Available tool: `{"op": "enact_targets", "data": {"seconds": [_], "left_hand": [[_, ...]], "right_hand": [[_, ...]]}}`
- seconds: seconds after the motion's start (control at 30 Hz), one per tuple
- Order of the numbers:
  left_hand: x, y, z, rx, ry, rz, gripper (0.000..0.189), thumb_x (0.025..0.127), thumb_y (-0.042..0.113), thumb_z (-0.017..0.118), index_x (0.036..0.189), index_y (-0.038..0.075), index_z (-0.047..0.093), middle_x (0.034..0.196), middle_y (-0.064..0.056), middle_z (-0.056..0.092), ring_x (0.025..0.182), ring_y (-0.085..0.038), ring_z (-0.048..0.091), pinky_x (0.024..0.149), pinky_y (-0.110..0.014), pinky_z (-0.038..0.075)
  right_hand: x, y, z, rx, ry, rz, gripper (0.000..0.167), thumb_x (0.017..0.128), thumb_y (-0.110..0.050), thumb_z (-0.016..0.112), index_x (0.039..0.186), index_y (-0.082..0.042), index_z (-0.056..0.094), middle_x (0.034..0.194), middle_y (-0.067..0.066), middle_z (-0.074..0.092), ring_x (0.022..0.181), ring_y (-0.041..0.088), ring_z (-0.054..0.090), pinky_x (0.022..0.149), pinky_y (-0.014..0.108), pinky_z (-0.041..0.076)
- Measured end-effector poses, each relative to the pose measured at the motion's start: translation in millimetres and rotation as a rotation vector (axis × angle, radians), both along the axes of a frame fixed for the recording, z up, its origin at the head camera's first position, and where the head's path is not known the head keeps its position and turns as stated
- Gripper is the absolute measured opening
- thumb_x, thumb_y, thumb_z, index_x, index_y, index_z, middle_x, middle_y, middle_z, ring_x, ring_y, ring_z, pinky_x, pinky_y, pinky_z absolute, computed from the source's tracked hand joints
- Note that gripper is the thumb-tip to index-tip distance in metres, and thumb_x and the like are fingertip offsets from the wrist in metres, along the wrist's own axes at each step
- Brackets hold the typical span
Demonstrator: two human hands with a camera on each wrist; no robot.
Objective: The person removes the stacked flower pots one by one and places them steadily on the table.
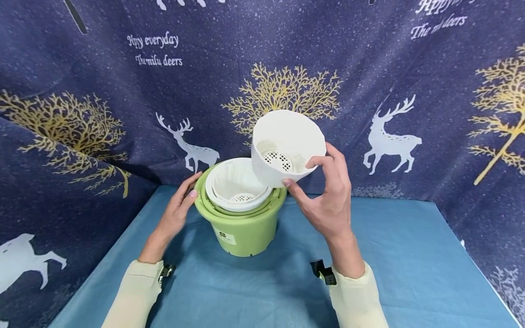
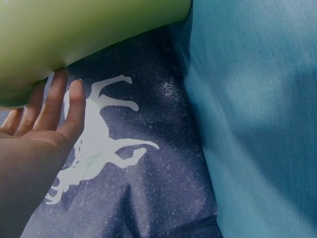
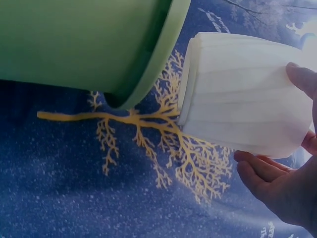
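Note:
A white flower pot (image 1: pixel 289 141) with holes in its base is tilted in the air, its mouth turned toward the head camera. My right hand (image 1: pixel 328 196) pinches it by the rim and wall on its right side. In the right wrist view the ribbed outside of this pot (image 3: pixel 242 94) shows beside the green one. Just below and to the left stands a large green flower pot (image 1: pixel 246 234) with a small label, other pots nested in it. The innermost is a white pot (image 1: pixel 223 180). My left hand (image 1: pixel 176 212) touches the green pot's left rim, fingers fairly straight.
A blue cloth (image 1: pixel 410 259) covers the table under the green pot. Behind it hangs a dark blue curtain (image 1: pixel 229 41) printed with deer and golden trees, close behind the pots. Wrist cameras (image 1: pixel 324 272) are strapped at both sleeves.

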State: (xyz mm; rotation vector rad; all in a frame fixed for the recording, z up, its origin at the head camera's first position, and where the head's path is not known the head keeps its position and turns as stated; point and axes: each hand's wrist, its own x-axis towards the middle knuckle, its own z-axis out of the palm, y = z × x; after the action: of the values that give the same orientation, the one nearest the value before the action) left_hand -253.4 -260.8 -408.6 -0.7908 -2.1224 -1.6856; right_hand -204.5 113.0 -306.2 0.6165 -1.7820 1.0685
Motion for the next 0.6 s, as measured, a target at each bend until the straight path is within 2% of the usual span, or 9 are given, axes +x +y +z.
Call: {"op": "enact_targets", "data": {"seconds": [0.6], "left_hand": [[-0.3,0.1,-0.3,0.003,-0.013,-0.004,0.048,0.116,0.008,0.037,0.163,-0.001,0.036,0.161,-0.027,0.042,0.139,-0.008,0.050,0.108,-0.016,0.043]], "right_hand": [[-1.9,23,0.8,0.006,-0.043,-0.096,0.046,0.082,-0.029,0.093,0.104,-0.003,0.061,0.151,0.020,0.053,0.143,0.031,0.049,0.113,0.059,0.042]]}}
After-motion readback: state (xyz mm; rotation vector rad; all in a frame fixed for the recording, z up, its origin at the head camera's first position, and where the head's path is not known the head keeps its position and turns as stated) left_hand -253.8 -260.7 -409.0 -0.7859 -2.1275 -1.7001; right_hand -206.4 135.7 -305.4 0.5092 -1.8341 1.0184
